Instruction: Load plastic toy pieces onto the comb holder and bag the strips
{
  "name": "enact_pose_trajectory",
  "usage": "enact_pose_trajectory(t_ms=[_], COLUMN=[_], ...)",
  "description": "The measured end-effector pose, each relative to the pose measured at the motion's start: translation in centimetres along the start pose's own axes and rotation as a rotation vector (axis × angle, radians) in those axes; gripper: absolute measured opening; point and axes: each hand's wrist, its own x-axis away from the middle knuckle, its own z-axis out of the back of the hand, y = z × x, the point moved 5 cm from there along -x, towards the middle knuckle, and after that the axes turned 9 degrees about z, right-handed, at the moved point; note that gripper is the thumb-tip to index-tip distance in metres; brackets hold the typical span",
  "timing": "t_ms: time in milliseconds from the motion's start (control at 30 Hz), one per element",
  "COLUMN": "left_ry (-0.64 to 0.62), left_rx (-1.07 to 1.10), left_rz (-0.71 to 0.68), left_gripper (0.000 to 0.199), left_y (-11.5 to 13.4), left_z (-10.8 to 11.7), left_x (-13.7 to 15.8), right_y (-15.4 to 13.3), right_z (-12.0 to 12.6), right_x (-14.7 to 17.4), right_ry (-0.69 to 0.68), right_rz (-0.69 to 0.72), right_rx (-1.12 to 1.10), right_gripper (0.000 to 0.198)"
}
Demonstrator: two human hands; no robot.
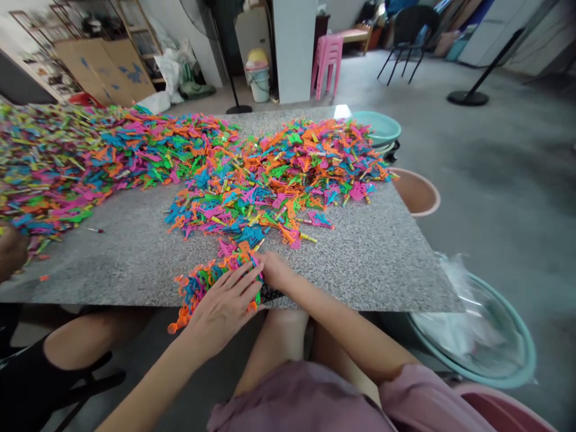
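Note:
A packed row of small plastic toys [198,288], in orange, blue, green and pink with round orange ends, lies at the table's front edge and overhangs it slightly. My left hand [225,303] rests over the row's right part, its fingers stretched out flat across the toys. At the right end of the row, my right hand [274,271] has its fingers bent inward, close to my left fingertips. What they grip is hidden. A dark patterned surface [270,293] shows just under my right hand.
Loose plastic toys [288,174] lie heaped across the speckled table [360,258], with a larger heap [90,156] at left. Another person's hand [11,252] is at the left edge. A tub with clear plastic bags [468,330] and a brown basin [416,192] stand at right.

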Motion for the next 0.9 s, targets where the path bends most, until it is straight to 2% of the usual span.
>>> enact_pose_trajectory(t_ms=[100, 133, 200, 267, 333, 367, 433, 533, 600, 700, 767, 833, 900], left_ry=[-0.011, -0.005, 0.005, 0.017, 0.029, 0.030, 0.022, 0.009, 0.008, 0.000, -0.016, -0.033, -0.047], left_rx=[0.015, 0.017, 0.025, 0.028, 0.026, 0.025, 0.024, 0.022, 0.017, 0.026, 0.042, 0.061, 0.077], left_rz=[-0.009, -0.008, -0.011, -0.020, -0.028, -0.033, -0.048, -0.055, -0.051, -0.043, -0.037, -0.026, -0.018], left_gripper=[0.030, 0.031, 0.031, 0.030, 0.031, 0.031, 0.031, 0.029, 0.029, 0.030, 0.031, 0.032, 0.032], left_y=[-0.2, -0.3, -0.3, -0.3, -0.4, -0.4, -0.4, -0.3, -0.2, -0.1, -0.1, -0.2, -0.2], left_z=[-0.4, -0.5, -0.7, -0.8, -0.7, -0.6, -0.5, -0.4, -0.3, -0.2, -0.2, -0.3, -0.4], left_x=[0.0, 0.0, 0.1, 0.2, 0.3, 0.3, 0.3, 0.2, 0.1, 0.0, 0.0, 0.0, 0.0], right_y=[1.4, 2.4, 4.9, 7.2, 8.5, 8.9, 9.5, 9.0, 7.5, 4.1, 2.3, 1.3, 0.7], right_z=[1.6, 2.7, 5.2, 7.1, 7.9, 8.1, 8.2, 6.4, 3.7, -0.6, -2.5, -3.2, -2.8], right_x=[1.6, 2.4, 3.9, 5.0, 5.5, 5.6, 6.3, 7.7, 8.3, 8.5, 8.3, 8.0, 7.5], right_ry=[0.111, 0.183, 0.299, 0.285, 0.204, 0.191, 0.247, 0.374, 0.406, 0.386, 0.360, 0.326, 0.284], right_rz=[0.036, 0.002, -0.158, -0.290, -0.297, -0.298, -0.364, -0.483, -0.462, -0.333, -0.285, -0.292, -0.299], right_rx=[0.062, 0.119, 0.296, 0.460, 0.524, 0.512, 0.408, 0.057, -0.270, -0.655, -0.701, -0.590, -0.419], right_gripper=[0.039, 0.041, 0.037, 0.029, 0.027, 0.026, 0.021, 0.004, 0.015, 0.025, 0.017, 0.010, 0.010])
